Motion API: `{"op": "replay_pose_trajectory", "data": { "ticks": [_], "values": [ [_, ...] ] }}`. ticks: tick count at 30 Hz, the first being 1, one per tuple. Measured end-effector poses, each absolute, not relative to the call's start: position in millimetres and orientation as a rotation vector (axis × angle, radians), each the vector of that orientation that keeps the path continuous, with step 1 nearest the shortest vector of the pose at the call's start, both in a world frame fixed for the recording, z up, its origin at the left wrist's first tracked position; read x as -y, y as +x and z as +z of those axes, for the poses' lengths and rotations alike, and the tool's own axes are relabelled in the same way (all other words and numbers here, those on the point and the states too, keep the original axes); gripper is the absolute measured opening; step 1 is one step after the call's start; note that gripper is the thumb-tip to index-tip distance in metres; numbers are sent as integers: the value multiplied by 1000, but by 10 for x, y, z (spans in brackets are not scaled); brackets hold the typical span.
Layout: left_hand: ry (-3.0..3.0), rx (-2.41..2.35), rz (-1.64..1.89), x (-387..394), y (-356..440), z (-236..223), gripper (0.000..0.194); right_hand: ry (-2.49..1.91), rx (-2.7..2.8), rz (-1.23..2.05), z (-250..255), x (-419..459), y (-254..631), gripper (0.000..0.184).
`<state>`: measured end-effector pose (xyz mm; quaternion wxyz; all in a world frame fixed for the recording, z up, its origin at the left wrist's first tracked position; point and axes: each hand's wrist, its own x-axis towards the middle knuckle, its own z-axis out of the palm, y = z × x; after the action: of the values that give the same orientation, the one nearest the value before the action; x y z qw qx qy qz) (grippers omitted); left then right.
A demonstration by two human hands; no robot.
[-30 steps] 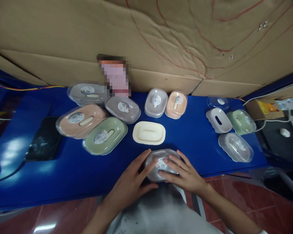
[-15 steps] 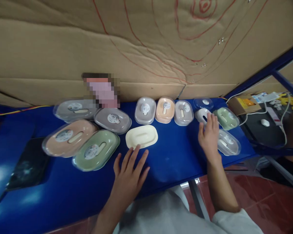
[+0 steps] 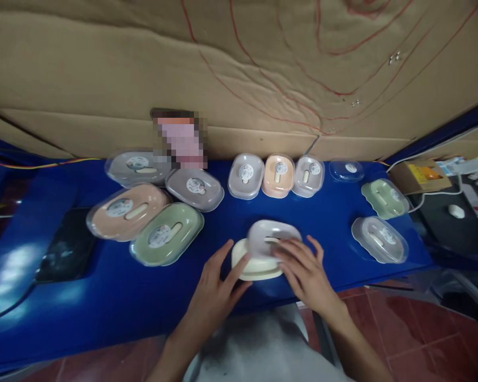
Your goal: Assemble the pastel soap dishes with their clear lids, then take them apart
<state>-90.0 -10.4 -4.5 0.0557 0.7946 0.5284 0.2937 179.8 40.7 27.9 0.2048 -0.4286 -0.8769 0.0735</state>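
Near the table's front edge lies a cream oval base tray (image 3: 242,263). My left hand (image 3: 223,276) is at its left end with fingers apart, the fingertips touching or very close to the rim. A pale grey oval tray with a slot (image 3: 271,233) is tilted over the cream one, overlapping its right part. My right hand (image 3: 305,268) grips the grey tray by its near right side, fingers over the slot. Whether the two trays touch, I cannot tell. Farther right sits a clear-covered grey dish (image 3: 378,241), with a green dish (image 3: 384,197) behind it.
A clear cover (image 3: 346,170) lies at the back right. Behind the trays, a peach dish (image 3: 279,174) stands between two grey ones. Several covered dishes, among them a green one (image 3: 163,239), group at left beside a dark flat device (image 3: 66,254). Cardboard (image 3: 103,69) walls the back.
My right hand has brought the pale grey slotted tray from the right over the cream tray. The cream tray has come nearer to me, and my left hand is now at its left end.
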Motion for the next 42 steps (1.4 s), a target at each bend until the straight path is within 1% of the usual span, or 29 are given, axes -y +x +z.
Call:
{"op": "replay_pose_trajectory", "data": {
  "ticks": [2,5,9,13,18,21,24,27,30,32,35,37,39,42],
  "values": [
    [2466,-1602,838,70,-958,-51,63,-1007,2594,250,246,-374,1626,37],
    [2554,-1522,666,38,-1045,-53,57,-874,2659,185,157,-390,1495,32],
    [2576,-1513,662,76,-1066,-51,53,-876,2623,56,45,-354,1514,36],
    [2596,-1473,689,52,-1016,-10,50,-900,2511,29,17,-288,1613,38],
    [2673,-1368,559,-99,-987,-25,50,-1024,2531,108,33,-256,1634,32],
    [2668,-1366,558,-143,-978,-51,52,-1036,2554,208,29,-236,1654,37],
    [2691,-1396,598,-181,-977,-9,45,-987,2544,286,90,-336,1820,41],
    [2730,-1393,575,-292,-999,112,30,-1164,2375,181,258,-760,2174,46],
    [2763,-1391,500,-445,-1011,254,22,-1616,2126,-84,410,-1497,2568,51],
    [2746,-1422,451,-501,-993,318,22,-1930,2038,-229,426,-1978,2737,57],
    [2654,-1500,469,-430,-955,311,28,-2260,2055,-215,320,-2335,2776,62],
    [2565,-1575,549,-285,-956,232,31,-2282,2119,-219,211,-2261,2713,60],
    [2438,-1632,651,-102,-986,125,35,-2146,2186,-248,113,-2018,2652,59],
    [2243,-1622,751,129,-1054,-6,37,-1975,2207,-175,27,-1601,2629,68]
  ]
}}
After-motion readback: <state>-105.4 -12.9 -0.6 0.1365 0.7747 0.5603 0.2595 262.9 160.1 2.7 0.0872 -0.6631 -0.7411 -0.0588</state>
